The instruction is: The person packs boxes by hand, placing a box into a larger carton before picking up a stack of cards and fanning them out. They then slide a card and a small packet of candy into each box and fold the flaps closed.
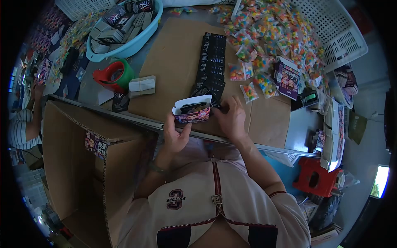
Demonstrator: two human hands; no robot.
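My left hand (175,136) is wrapped round the lower left of a small open printed box (192,115), white inside, with dark packets showing in it. Close to the box's right end is my right hand (232,118), its thumb and fingers curled together over something dark that I cannot make out. Beyond the box, a long overlapping row of black printed packets (212,62) runs away from me on the cardboard sheet (171,53). Its near end reaches down behind the box.
Clear bags of colourful pieces (264,37) are heaped at the back right, beside flat purple boxes (287,78). At left are a blue basin (120,51) of packs, a tape roll (120,73), white slips (142,87) and a large open carton (70,153). Another person (27,128) is farther left.
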